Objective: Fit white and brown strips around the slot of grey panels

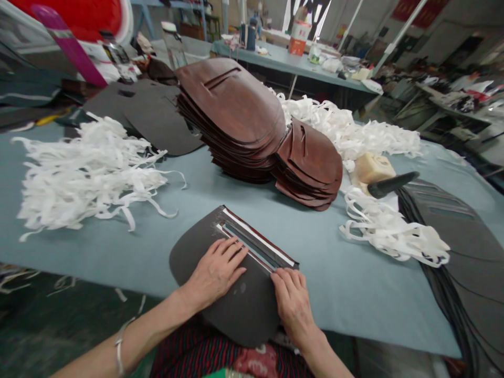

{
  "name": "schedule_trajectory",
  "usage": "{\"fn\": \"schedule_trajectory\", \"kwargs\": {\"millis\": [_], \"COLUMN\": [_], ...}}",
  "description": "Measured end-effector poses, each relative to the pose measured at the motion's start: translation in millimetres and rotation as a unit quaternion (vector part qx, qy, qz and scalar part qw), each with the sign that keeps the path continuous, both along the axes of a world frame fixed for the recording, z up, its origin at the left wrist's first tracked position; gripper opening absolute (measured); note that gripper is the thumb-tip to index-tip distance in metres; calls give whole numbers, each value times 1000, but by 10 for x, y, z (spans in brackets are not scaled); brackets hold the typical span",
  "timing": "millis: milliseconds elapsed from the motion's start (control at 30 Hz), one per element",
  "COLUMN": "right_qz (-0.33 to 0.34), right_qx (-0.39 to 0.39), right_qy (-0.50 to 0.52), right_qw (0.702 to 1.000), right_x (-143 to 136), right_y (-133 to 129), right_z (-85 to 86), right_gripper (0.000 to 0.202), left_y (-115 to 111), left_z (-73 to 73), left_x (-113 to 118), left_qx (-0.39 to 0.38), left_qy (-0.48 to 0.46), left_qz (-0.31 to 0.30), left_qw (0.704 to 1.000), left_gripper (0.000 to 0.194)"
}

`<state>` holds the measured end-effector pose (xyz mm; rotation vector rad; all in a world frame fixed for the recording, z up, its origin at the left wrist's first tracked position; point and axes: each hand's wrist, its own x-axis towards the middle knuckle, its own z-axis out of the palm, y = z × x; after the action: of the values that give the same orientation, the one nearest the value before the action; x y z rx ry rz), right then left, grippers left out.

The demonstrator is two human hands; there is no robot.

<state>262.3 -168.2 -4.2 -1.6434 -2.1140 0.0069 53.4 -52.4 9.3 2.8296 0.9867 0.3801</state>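
Note:
A dark grey rounded panel, likely the back of a leather piece, lies at the table's front edge and hangs a little over it. A long slot is cut near its straight far edge, with white strips and thin brown edges along it. My left hand rests flat on the panel, its fingertips along the near side of the slot. At the slot's right end, my right hand has its fingers bent over the panel's right side; its thumb is hidden. A silver bracelet circles my left wrist.
Stacked brown leather pieces with slots stand behind the panel, a smaller stack beside them. White strips heap at left, more at right. A cream block, a black-handled tool and dark panels lie right.

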Motion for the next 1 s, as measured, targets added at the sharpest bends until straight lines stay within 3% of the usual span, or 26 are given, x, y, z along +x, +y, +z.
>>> {"fn": "schedule_trajectory", "kwargs": {"millis": [167,267,500,667,833,1000], "right_qz": [-7,-41,-78,-75,-93,-106], "right_qx": [-30,-12,-29,-57,-24,-30], "right_qy": [79,110,118,4,-119,-144], "right_qw": [996,993,990,996,988,983], "right_x": [-129,-105,-160,-502,-719,-505], "right_y": [34,177,876,1242,1221,811], "right_z": [126,179,102,75,51,39], "right_gripper": [16,15,26,32,30,27], "left_y": [153,186,351,535,560,496], "left_z": [2,42,17,-52,-77,-96], "left_x": [-155,-94,190,163,165,239], "left_qx": [0,-9,4,1,23,56], "left_qy": [-1,-29,-88,-36,20,42], "left_qz": [23,46,93,73,52,69], "left_qw": [1000,998,992,997,998,995], "left_gripper": [34,26,41,44,40,42]}}
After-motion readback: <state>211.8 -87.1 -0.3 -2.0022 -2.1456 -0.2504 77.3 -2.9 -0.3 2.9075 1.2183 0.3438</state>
